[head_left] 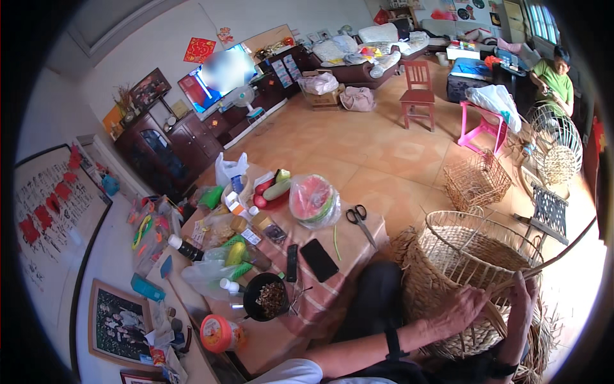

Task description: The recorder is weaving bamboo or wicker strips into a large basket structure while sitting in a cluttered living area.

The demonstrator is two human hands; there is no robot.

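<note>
A large round basket (425,281) stands before me, its lower wall woven of straw and its upper ribs bare. Over its near side, a long brown straw strand (563,253) runs from my fingers out to the upper right. My left hand (462,310) reaches across the basket wall, its fingertips closed on the strand's near end. Close by on the right, my right hand (522,304) is raised with its fingers pressed together around the same strand. The fingertips partly hide the strand where they meet it. Loose straw ends hang from the basket's right side.
A cloth-covered table (358,256) on the left holds scissors (362,225), a phone (319,260), a bowl (265,296) and bagged watermelon (313,200). Beyond are a wicker basket (476,179), a pink stool (483,125) and a wooden chair (418,95). Another person (555,83) sits at the far right, by an openwork basket frame.
</note>
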